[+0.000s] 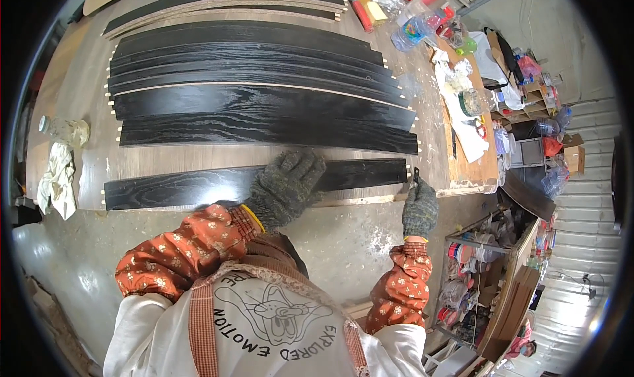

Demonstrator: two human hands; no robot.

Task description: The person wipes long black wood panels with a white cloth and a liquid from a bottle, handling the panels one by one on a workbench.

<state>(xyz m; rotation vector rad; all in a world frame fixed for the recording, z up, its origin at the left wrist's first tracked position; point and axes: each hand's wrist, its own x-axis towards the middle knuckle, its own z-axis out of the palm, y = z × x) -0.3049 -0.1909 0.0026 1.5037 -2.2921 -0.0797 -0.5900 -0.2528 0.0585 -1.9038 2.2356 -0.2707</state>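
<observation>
A long black wood-grain board (198, 184) lies along the near edge of the brown workbench (92, 159). The gloved left hand (285, 185) rests flat and spread on its middle, hiding that stretch. The gloved right hand (419, 208) curls at the board's right end around something too small to identify.

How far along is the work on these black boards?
Done, apparently: several black boards lie side by side further back. In hand: left hand presses the nearest board; right hand is at its right end, holding something too small to tell. What remains can't be told.
</observation>
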